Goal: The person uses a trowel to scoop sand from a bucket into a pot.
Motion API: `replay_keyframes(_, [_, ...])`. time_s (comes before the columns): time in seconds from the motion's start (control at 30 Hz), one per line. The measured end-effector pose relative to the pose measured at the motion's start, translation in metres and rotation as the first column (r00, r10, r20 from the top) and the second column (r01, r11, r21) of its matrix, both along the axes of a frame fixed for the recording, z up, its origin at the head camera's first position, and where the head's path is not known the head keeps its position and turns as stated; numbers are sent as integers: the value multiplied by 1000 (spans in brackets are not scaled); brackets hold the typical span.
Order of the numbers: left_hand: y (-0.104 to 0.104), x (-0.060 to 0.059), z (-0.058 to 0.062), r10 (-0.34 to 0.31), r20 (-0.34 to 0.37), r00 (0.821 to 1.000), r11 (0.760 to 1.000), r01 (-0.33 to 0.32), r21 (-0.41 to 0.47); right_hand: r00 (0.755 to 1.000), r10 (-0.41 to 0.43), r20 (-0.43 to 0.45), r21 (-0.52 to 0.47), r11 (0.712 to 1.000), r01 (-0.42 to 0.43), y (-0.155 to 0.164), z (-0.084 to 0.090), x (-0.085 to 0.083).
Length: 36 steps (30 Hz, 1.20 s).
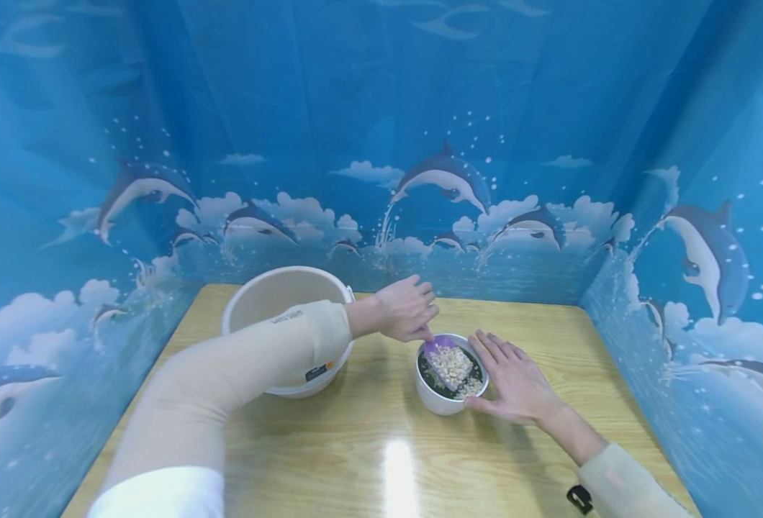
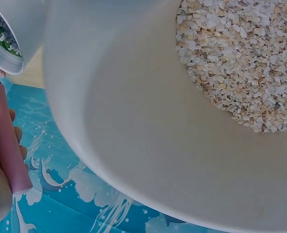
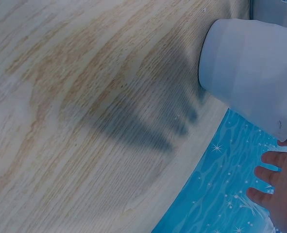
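Note:
My left hand (image 1: pixel 404 309) grips the pink handle (image 2: pixel 13 145) of a small shovel (image 1: pixel 442 342) with a purple blade. The blade carries a heap of pale gravel (image 1: pixel 453 365) and lies over the mouth of a white pot (image 1: pixel 443 404). Inside the pot, dark green material shows around the blade, with some loose pale grains near the front right. Against the pot's right rim rests my right hand (image 1: pixel 517 381), fingers extended and thumb apart. In the right wrist view, the pot's side (image 3: pixel 250 68) stands close to those fingers.
A large white bucket (image 1: pixel 291 293) stands to the left of the pot, partly hidden under my left forearm. Coarse pale gravel (image 2: pixel 245 58) lies in its bottom. Both containers stand on a wood-grain table (image 1: pixel 330 460). Blue dolphin-print curtains (image 1: pixel 368 108) enclose the back and sides.

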State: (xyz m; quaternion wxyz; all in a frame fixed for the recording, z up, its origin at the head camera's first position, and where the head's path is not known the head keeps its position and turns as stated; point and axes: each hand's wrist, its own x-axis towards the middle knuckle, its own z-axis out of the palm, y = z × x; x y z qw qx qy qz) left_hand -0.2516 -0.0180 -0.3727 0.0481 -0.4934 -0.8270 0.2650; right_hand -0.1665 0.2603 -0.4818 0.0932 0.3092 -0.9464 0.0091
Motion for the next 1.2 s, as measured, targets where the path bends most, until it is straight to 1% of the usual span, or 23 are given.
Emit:
replay_keyframes(0.33, [0,-1,0,-14,-21,1000,1000,14,-14,1000,6,-9,-4,1000,-6,1,-2,0])
replay_keyframes(0.6, [0,-1,1,-32,-52,998,999,30,-34,1000,6,-9,-17,1000,-6,0,-2,0])
replay_keyframes(0.93, [-8,-3,1,-26,-31,999,999,25,-27,1000,8,-4,-4,1000,-8,0,-1,0])
replay_keyframes(1.2, [-15,-5,3,-35,-43,998,999,34,-37,1000,5,-3,-9,1000,-5,1,-2,0])
